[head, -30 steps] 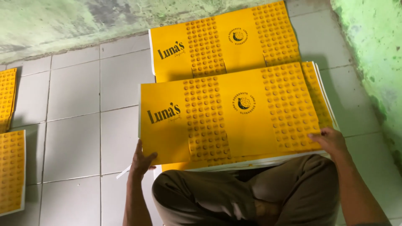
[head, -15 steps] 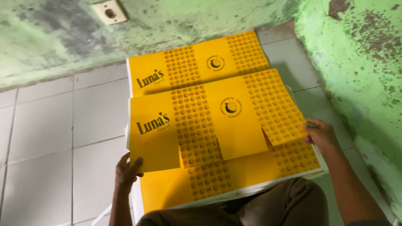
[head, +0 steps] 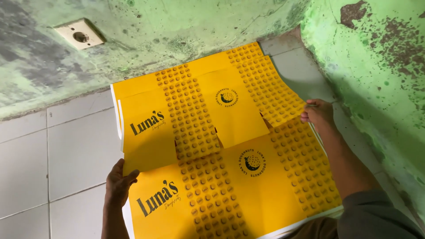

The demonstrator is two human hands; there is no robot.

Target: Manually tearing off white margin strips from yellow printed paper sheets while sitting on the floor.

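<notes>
Between the hands, the top yellow box sheet lifts off the stack; left hand and right hand apparently pinch its edges.

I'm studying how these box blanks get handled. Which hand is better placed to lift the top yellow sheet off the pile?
Probably the right hand: its fingertips pinch the raised edge of the top yellow sheet. The left hand sits at the lower left corner, seemingly steadying the pile beneath.

1 head view (steeply downward) — close over yellow sheets, toward wall.
</notes>
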